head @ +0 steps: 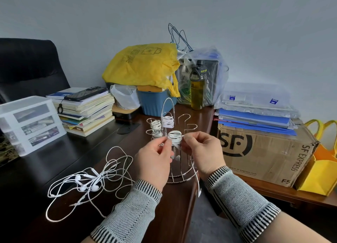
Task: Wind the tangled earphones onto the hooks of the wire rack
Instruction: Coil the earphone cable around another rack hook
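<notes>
A chrome wire rack [177, 151] stands at the right edge of the dark worktop [54, 157], near the front. Four white bundles are wound on its hooks; the nearest bundle [174, 136] sits between the person's two hands. The left hand [155, 160] pinches the cord at that bundle's left side, and the right hand [201, 151] pinches it at the right; a loose tail [197, 180] hangs down over the worktop's edge. To the left, near the front edge, lies a tangled heap of earphones [89, 183], at least four earbuds showing. Along the back edge sit one stack of books [87, 111], a blue tub [155, 102], a yellow bag [140, 67] and a bottle [197, 89]. One cardboard box [264, 151] crowds the rack's right.
</notes>
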Motion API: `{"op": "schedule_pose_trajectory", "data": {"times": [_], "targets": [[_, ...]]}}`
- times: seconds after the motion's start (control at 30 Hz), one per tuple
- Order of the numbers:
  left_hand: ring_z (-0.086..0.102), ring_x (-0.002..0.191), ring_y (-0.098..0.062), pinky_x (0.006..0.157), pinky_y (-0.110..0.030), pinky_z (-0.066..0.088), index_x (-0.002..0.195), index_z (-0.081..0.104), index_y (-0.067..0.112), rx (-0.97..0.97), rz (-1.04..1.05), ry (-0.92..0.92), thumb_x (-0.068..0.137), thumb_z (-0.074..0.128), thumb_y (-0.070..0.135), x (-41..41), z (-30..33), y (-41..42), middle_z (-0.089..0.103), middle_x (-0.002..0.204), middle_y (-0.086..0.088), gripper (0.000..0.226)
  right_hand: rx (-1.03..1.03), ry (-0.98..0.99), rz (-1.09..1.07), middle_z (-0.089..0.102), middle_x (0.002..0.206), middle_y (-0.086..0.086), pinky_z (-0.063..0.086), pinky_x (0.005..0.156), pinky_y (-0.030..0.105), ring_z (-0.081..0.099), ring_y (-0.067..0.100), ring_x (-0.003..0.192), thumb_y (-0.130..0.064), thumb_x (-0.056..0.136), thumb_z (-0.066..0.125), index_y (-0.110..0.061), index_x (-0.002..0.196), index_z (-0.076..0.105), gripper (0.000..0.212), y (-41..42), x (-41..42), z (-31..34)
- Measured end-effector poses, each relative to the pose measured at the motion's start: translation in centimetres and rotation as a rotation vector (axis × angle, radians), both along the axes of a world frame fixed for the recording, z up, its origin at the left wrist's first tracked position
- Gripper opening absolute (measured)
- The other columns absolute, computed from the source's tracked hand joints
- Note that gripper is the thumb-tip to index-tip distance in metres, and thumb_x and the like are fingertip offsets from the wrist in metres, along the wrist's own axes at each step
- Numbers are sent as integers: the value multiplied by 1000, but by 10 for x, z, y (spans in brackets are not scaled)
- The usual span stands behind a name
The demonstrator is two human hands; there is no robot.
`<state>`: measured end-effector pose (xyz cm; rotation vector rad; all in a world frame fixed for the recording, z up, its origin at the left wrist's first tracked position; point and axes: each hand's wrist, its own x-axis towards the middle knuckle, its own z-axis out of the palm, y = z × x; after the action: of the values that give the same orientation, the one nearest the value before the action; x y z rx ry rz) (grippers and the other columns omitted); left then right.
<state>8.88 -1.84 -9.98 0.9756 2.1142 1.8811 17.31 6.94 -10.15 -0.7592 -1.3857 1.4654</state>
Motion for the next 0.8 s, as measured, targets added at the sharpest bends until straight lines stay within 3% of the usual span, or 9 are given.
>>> {"op": "schedule_pose_trajectory", "data": {"times": [0.3,0.47,0.53,0.63,0.7,0.8], "targets": [[57,47,-2,63,-29,55,72,71,31,63,-39,-224,91,63,25,4,-2,9,71,63,3,21,-50,44,71,70,73,14,58,78,42,65,27,72,-5,86,67,-6,73,70,13,-1,2,2],[57,51,-5,61,-26,52,68,72,27,111,-48,-290,88,67,23,4,-3,11,69,60,3,20,-38,-32,32,71,72,16,58,75,45,67,28,69,-8,85,70,-2,75,68,12,-1,6,7],[57,50,-6,58,-24,49,66,72,26,127,-53,-309,87,68,21,4,-2,12,68,58,2,22,43,-171,2,71,71,16,58,69,46,66,23,60,-15,84,72,-3,74,65,16,1,13,9],[55,49,-5,53,-21,47,67,72,23,145,-68,-326,87,68,19,2,-2,11,66,56,2,20,291,-544,-21,69,70,5,56,56,29,59,11,53,-22,84,71,-11,77,67,14,8,30,22],[54,48,-5,50,-18,45,69,73,21,152,-74,-328,87,68,17,2,-1,11,65,55,3,19,477,-744,-51,66,72,-5,51,57,22,58,7,59,-25,87,67,-17,81,69,9,14,40,36],[53,46,-5,50,-18,45,65,72,22,162,-71,-314,86,69,16,3,-1,11,65,55,2,22,714,-906,-138,63,70,-7,48,61,24,58,9,65,-27,88,65,-17,83,71,13,22,42,62]]}}
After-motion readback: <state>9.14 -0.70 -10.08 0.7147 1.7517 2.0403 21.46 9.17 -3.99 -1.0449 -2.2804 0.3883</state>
